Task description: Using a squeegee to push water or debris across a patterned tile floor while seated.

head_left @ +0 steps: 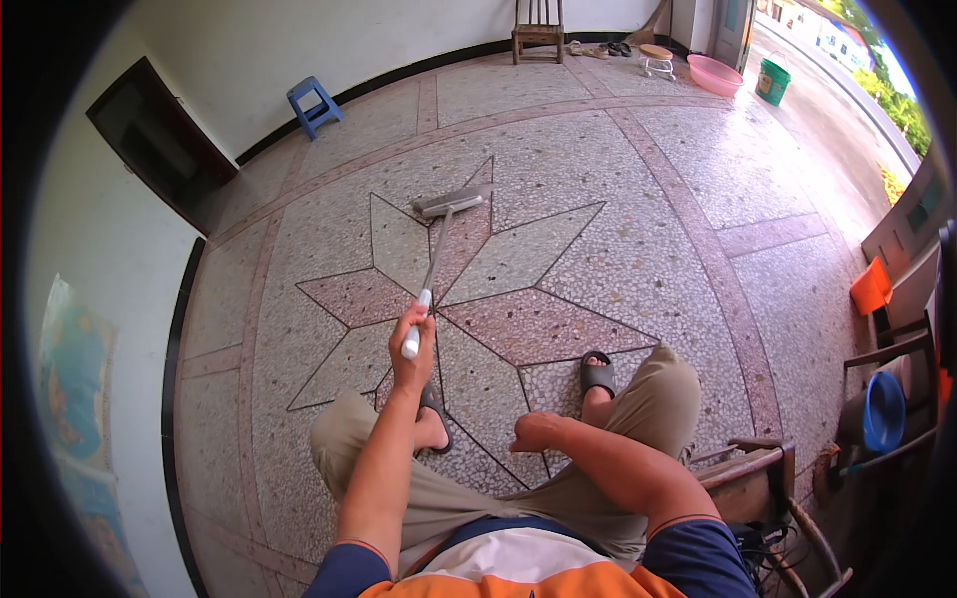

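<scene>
My left hand (412,349) grips the white end of a flat mop's long handle (431,279). The handle slants away from me to the grey mop head (451,201), which rests on the terrazzo floor (618,249) at the top of a star pattern. My right hand (536,432) is closed into a loose fist and rests on my right knee, holding nothing. I am seated, with both legs in khaki trousers and dark sandals (597,374) on my feet.
A blue stool (313,104) stands by the far wall, a wooden chair (538,30) at the back. A pink basin (715,75) and green bucket (772,82) sit far right. Wooden furniture (758,473), a blue bowl (883,411) and an orange dustpan (871,287) crowd the right side.
</scene>
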Available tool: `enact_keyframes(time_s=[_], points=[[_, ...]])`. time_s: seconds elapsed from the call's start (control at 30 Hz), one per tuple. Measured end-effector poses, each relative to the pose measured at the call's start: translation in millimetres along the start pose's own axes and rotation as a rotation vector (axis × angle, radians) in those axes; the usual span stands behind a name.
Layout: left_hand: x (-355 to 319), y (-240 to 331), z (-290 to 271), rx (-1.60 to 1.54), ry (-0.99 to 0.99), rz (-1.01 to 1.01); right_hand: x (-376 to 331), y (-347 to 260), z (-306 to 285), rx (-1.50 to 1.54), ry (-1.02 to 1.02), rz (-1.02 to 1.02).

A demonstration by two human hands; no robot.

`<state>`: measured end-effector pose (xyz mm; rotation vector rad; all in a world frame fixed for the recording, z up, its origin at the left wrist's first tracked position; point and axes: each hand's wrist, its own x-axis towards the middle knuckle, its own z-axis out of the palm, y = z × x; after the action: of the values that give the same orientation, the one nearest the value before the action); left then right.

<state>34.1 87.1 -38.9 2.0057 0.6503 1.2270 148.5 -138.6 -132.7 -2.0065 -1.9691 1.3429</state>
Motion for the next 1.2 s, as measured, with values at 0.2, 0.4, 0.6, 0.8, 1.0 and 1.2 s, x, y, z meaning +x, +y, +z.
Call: enact_keyframes(time_s=[0.2,0.4,0.6,0.8,1.0,1.2], points=[[-68.8,79.9,-49.9,-0.033,-0.11,-0.08,-6.2,-4.3,-5.5,0.026,-0.046,0.042],[-78.9,174.2,-118.7,-0.118,-0.068,0.136,2.3,2.0,8.3,0.002,-0.062,-0.035],[-70.2,224.3,-132.9,-0.41,0.124,0.231,-6.6,-4.1,-3.4,-0.008,-0.074,0.007],[-55.7,223.7,-99.6,-0.458,0.058,0.249,-6.7,-5.3,-1.7,0.001,-0.086,0.002],[-34.1,163.1,-54.7,-0.342,-0.056,0.261,-1.7,-1.1,4.2,-0.019,-0.031,-0.031],[-3.4,91.9,6.8,-0.196,-0.21,0.045,-4.3,1.6,-2.0,0.008,-0.052,-0.052]])
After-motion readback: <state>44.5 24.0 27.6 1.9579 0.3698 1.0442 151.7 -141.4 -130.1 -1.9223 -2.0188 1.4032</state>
